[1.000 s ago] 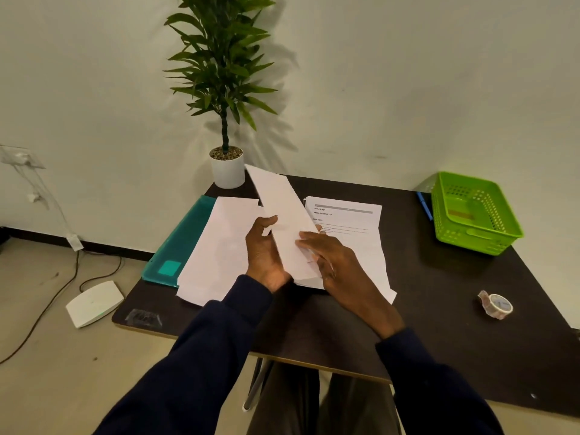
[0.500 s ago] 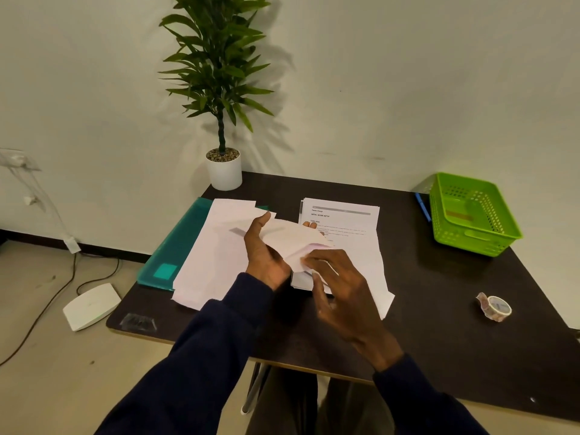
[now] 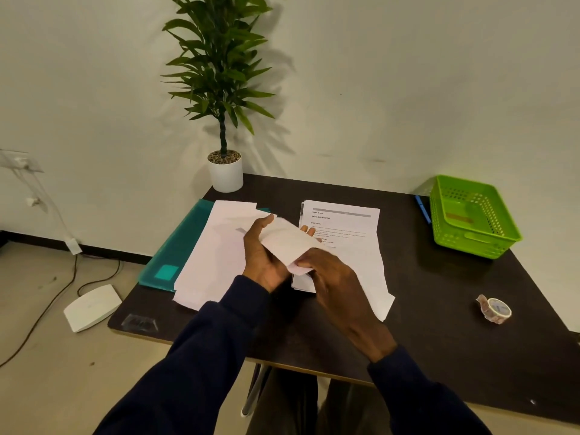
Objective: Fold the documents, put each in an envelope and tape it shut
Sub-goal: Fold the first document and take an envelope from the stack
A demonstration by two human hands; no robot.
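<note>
**Folded document (image 3: 284, 243) held above the table (image 3: 439, 324), between both hands.**
We gripped it in the left hand (image 3: 262, 259), thumb at its far corner, and pinched its near corner with the right hand (image 3: 332, 284); its axis ran diagonally, far-left to near-right. Printed sheets (image 3: 345, 227) lay beneath, envelopes (image 3: 213, 252) just left. We could not identify the green basket's (image 3: 470, 240) contents. The tape roll (image 3: 496, 309) lay well apart.

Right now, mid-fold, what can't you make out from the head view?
1. Folded paper: head view, blurred; left hand and right hand grip it and cover its lower edge, so fold count is unclear.
2. Printed sheets: text too small; right hand covers their near part.
3. White stack: envelopes or plain paper, cannot tell.
4. Basket: reddish thing inside, blurred.
</note>
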